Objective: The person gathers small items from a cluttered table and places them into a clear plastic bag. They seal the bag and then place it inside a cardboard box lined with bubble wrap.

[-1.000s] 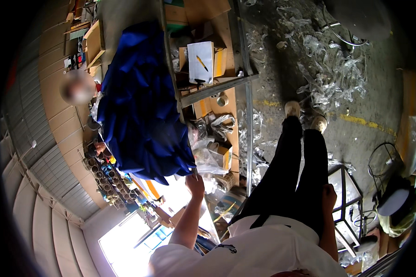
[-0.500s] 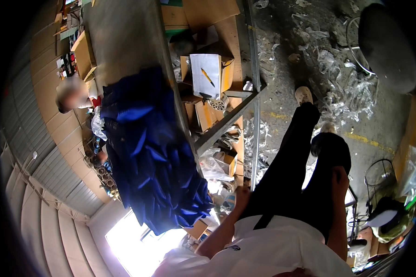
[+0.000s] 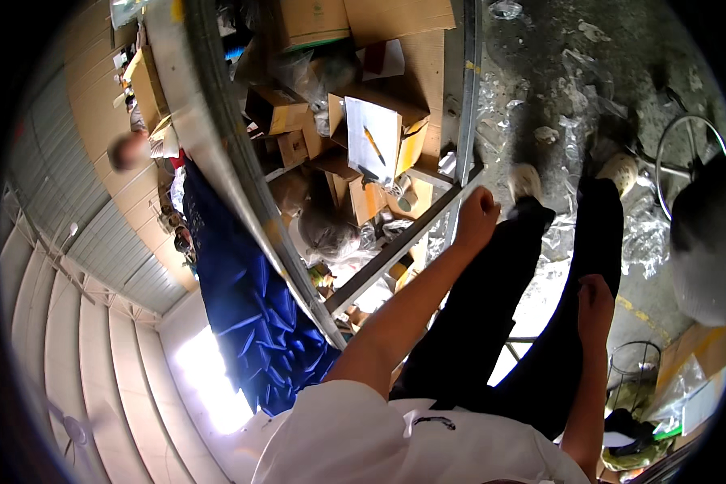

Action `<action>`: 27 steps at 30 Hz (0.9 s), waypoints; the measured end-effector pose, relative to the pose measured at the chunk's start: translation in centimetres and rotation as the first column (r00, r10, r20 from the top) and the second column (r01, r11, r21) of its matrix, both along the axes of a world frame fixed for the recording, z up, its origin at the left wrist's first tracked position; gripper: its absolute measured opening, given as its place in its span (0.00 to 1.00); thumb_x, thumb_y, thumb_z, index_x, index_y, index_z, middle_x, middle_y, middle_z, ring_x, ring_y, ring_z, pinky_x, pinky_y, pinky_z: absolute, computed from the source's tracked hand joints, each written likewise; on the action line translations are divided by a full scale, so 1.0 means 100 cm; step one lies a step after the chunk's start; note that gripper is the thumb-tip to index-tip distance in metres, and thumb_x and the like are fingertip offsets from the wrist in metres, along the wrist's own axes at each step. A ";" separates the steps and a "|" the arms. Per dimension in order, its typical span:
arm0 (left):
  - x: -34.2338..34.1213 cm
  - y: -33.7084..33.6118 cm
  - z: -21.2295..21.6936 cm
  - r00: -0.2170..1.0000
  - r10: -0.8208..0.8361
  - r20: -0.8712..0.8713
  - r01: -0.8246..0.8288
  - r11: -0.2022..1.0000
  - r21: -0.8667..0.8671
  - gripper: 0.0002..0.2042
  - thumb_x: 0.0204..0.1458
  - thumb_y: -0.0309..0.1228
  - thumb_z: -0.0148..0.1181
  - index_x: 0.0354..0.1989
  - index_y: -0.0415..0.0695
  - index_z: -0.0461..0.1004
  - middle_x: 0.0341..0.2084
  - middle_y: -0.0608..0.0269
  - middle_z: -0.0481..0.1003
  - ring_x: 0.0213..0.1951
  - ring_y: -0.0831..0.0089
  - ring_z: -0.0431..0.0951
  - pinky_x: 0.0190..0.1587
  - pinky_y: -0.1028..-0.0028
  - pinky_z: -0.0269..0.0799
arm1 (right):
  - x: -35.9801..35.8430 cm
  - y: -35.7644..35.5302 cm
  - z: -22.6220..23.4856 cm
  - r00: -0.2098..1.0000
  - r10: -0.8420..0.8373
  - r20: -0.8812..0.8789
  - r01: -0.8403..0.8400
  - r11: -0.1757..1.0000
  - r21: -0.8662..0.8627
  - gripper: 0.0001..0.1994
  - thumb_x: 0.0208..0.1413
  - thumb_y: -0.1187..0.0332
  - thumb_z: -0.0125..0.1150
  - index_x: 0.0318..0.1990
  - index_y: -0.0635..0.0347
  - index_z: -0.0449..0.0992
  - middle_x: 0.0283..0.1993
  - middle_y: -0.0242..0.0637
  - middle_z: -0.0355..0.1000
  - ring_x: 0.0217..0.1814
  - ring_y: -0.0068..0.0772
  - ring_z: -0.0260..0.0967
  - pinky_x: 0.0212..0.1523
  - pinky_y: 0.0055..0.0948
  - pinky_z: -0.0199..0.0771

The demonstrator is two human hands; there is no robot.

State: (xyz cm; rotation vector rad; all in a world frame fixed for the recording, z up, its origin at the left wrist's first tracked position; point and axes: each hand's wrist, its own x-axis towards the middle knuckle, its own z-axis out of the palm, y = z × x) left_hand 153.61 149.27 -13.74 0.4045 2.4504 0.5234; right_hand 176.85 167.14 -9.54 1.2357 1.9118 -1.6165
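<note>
My left hand (image 3: 477, 219) is in front of my left thigh, near the metal frame rail (image 3: 395, 262). Its fingers are curled in and nothing shows in them. Beside my right thigh hangs my right hand (image 3: 595, 308), loosely curled, with no object visible in it. Left of the rail stands an open cardboard box (image 3: 413, 145) with a white sheet (image 3: 371, 137) against it. A yellow pen (image 3: 374, 145) lies on the sheet. Dark blue cloth or sheeting (image 3: 246, 298) covers part of the worktable at the left, apart from both hands.
Cardboard boxes (image 3: 286, 113) and clear plastic bags fill the shelf under the table. Plastic scraps (image 3: 573, 101) litter the floor ahead. At the right stands a dark stool (image 3: 706, 234) with a metal ring. Another person (image 3: 129, 152) is across the table.
My left hand has swung forward from beside my hip. My feet have shifted, and the table with the blue material has slid left in view. The right hand stays by my thigh.
</note>
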 end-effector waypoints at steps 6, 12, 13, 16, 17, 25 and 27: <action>-0.132 -0.017 -0.091 0.970 0.190 -0.149 -0.201 0.978 -0.061 0.09 0.36 0.23 0.58 0.27 0.42 0.65 0.24 0.54 0.68 0.30 0.58 0.71 0.33 0.64 0.67 | -0.109 0.010 -0.053 0.997 -0.055 -0.052 0.043 0.977 -0.208 0.06 0.53 0.74 0.47 0.36 0.63 0.71 0.32 0.44 0.70 0.31 0.38 0.70 0.32 0.29 0.68; -0.271 -0.060 -0.151 0.856 0.101 -0.508 -0.359 0.823 -0.440 0.16 0.38 0.28 0.57 0.39 0.48 0.65 0.44 0.47 0.62 0.48 0.51 0.61 0.49 0.58 0.61 | -0.172 -0.018 -0.113 0.995 -0.004 -0.102 -0.019 0.973 -0.229 0.06 0.53 0.75 0.50 0.37 0.62 0.71 0.32 0.40 0.72 0.31 0.32 0.71 0.32 0.26 0.69; -0.301 -0.084 -0.161 0.841 -0.028 -0.540 -0.327 0.769 -0.549 0.18 0.38 0.32 0.59 0.41 0.50 0.66 0.47 0.49 0.61 0.51 0.52 0.59 0.49 0.58 0.61 | -0.171 -0.025 -0.125 0.997 -0.011 -0.074 -0.009 0.963 -0.271 0.06 0.53 0.75 0.50 0.37 0.62 0.71 0.32 0.40 0.72 0.31 0.32 0.71 0.32 0.27 0.69; -0.376 -0.123 -0.175 0.765 0.074 -0.640 -0.533 0.631 -0.564 0.23 0.39 0.36 0.60 0.47 0.61 0.64 0.55 0.41 0.51 0.54 0.49 0.54 0.56 0.53 0.54 | -0.192 -0.029 -0.130 0.996 0.057 0.069 -0.024 0.912 -0.408 0.06 0.51 0.76 0.51 0.37 0.62 0.71 0.31 0.39 0.71 0.31 0.29 0.70 0.34 0.25 0.68; -0.398 -0.141 -0.173 0.762 0.043 -0.646 -0.542 0.588 -0.601 0.22 0.39 0.37 0.61 0.47 0.62 0.65 0.57 0.42 0.49 0.55 0.48 0.53 0.55 0.53 0.55 | -0.197 -0.028 -0.127 0.998 0.061 0.020 -0.050 0.928 -0.370 0.05 0.51 0.76 0.51 0.36 0.63 0.71 0.29 0.38 0.70 0.30 0.26 0.68 0.34 0.23 0.66; -0.550 -0.258 -0.162 0.752 0.346 -0.561 -0.641 0.581 -0.501 0.25 0.44 0.39 0.60 0.55 0.59 0.65 0.61 0.46 0.50 0.61 0.50 0.51 0.54 0.56 0.59 | -0.204 -0.019 -0.163 0.760 -0.417 0.498 0.642 0.603 -0.474 0.04 0.49 0.70 0.52 0.33 0.54 0.69 0.23 0.22 0.58 0.23 0.11 0.52 0.25 0.14 0.51; -0.585 -0.301 -0.153 0.835 0.325 -0.444 -0.539 0.646 -0.540 0.25 0.45 0.37 0.59 0.55 0.51 0.65 0.55 0.53 0.61 0.56 0.58 0.61 0.52 0.62 0.62 | -0.208 -0.020 -0.174 0.724 -0.456 0.517 0.678 0.609 -0.413 0.04 0.50 0.69 0.51 0.34 0.55 0.68 0.23 0.22 0.58 0.23 0.11 0.52 0.25 0.15 0.51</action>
